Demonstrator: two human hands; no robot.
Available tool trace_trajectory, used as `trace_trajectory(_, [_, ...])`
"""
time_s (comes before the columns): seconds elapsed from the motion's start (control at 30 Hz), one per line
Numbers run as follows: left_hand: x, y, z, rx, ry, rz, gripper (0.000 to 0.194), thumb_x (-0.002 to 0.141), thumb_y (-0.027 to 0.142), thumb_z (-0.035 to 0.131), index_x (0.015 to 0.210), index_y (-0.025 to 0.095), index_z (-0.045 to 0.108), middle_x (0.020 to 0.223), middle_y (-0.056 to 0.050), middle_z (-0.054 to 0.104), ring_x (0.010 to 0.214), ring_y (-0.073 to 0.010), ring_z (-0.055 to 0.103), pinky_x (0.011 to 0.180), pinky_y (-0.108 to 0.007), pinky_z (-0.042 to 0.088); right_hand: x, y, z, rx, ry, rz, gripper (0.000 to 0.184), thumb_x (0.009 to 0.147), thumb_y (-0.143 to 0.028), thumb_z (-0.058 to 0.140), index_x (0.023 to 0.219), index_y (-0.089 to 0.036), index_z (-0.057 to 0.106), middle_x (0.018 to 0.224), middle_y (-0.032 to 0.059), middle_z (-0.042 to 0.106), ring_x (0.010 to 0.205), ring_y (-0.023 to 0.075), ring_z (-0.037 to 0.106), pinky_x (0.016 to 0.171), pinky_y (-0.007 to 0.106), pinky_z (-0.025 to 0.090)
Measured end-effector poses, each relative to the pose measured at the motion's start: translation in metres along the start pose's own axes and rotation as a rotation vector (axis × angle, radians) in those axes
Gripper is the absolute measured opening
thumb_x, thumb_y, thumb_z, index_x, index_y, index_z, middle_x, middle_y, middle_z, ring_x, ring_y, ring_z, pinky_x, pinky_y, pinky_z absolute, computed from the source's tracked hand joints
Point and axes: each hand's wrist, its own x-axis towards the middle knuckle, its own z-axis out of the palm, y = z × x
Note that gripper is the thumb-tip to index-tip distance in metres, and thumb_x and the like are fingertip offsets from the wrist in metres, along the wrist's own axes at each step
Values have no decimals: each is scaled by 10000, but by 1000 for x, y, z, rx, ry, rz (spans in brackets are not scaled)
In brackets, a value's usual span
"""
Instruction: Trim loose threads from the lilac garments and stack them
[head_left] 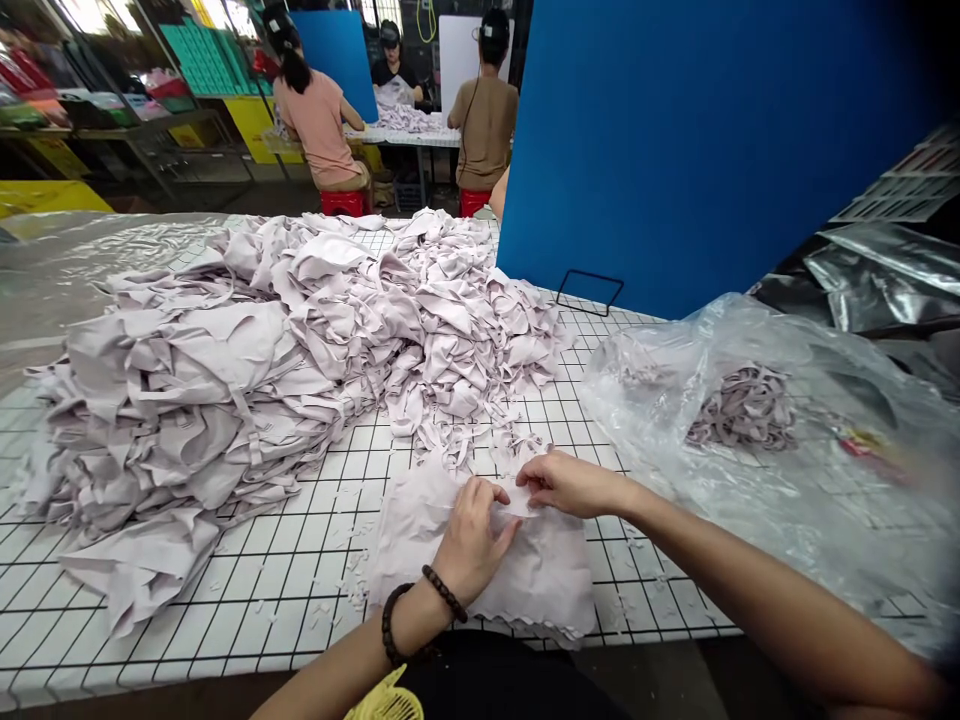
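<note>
Left of the hands, the big heap of pale lilac-grey cloth lies loose and tangled on the gridded surface; a caught strap could drag other pieces along. The left hand is half open, thumb and forefinger slightly apart; whether it grips anything, I cannot tell. Directly beneath both hands sits a flat stack of thin cloth, softly wrinkled, wavy-edged; a pressing wrist could skew its layers. A small cloth piece lies between the fingertips and might crease if pulled unevenly. The right hand is curled nearly closed at it, its hold hidden. Further right is a clear plastic bag.
</note>
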Motion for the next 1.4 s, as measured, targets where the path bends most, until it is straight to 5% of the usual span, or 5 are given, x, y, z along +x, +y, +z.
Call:
trace_trajectory(0.13, [-5,1,0,214,-29,27,193,778,289,635,937,201,569,922,-41,507,906,-218,485,796,-375,425,-7,-2,10,24,91,28,274,749,-144,574,1019,-181,547,759,6,623,698,144,547,608,224,366])
trace_trajectory(0.23, [-5,1,2,258,-35,21,188,774,321,645,910,205,588,918,-40,512,893,-213,482,772,-356,422,-12,1,15,34,133,18,159,773,-185,568,925,-195,520,759,-4,603,669,135,529,585,220,357])
trace_trajectory(0.5, [-1,-8,8,152,-62,27,142,777,309,658,840,190,611,866,-31,567,862,-199,488,762,-335,402,-16,11,23,-15,160,-38,85,821,-200,534,787,-187,610,793,18,634,753,148,561,688,245,389])
trace_trajectory(0.73, [1,-12,9,65,-54,12,142,778,322,661,800,181,654,813,-41,592,840,-202,496,741,-322,407,-17,-9,20,-49,210,-51,102,850,-247,544,820,-228,640,810,-18,676,804,157,566,779,301,338])
trace_trajectory(1.4, [4,-18,10,84,-65,-2,127,742,292,673,747,165,674,746,-39,575,798,-185,483,708,-277,398,-16,-26,26,-106,177,-70,168,881,-276,497,803,-212,632,798,15,661,802,183,535,766,333,328])
